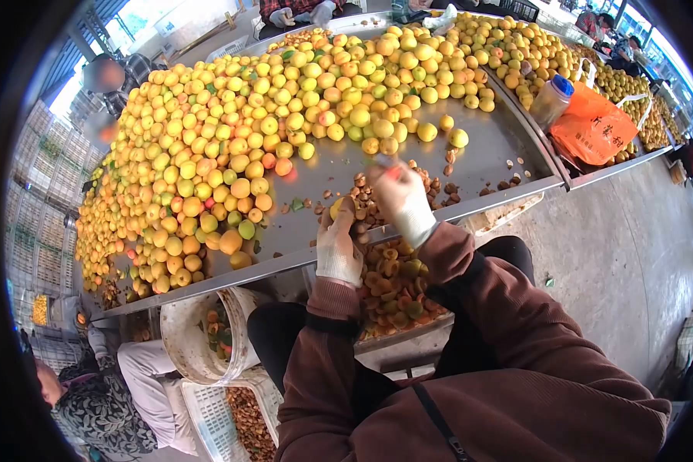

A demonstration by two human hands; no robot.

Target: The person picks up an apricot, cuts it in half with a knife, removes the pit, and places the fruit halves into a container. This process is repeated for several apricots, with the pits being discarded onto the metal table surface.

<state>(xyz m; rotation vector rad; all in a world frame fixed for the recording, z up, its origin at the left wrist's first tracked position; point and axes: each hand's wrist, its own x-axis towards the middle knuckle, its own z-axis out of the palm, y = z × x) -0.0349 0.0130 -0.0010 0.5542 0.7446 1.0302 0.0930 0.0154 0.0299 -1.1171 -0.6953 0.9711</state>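
Note:
My left hand [339, 248], in a white glove, is raised at the metal table's near edge, its fingers closed round a yellow apricot [336, 206]. To its right, my right hand [400, 196], also gloved, is a fist around a small red-handled knife [393, 172], blurred by motion and pointing away from me. Brown apricot pits [364, 202] lie on the steel between and behind my hands. Beneath the table edge, below my hands, a crate of halved apricots [396, 289] sits between my knees.
A big heap of whole apricots [231, 146] covers the metal table [470, 138]. At right are an orange bag [593, 123] and a blue-lidded jar [550, 104]. A white bucket [200, 339] and a crate of pits [250, 423] stand left, beside a seated person [108, 400].

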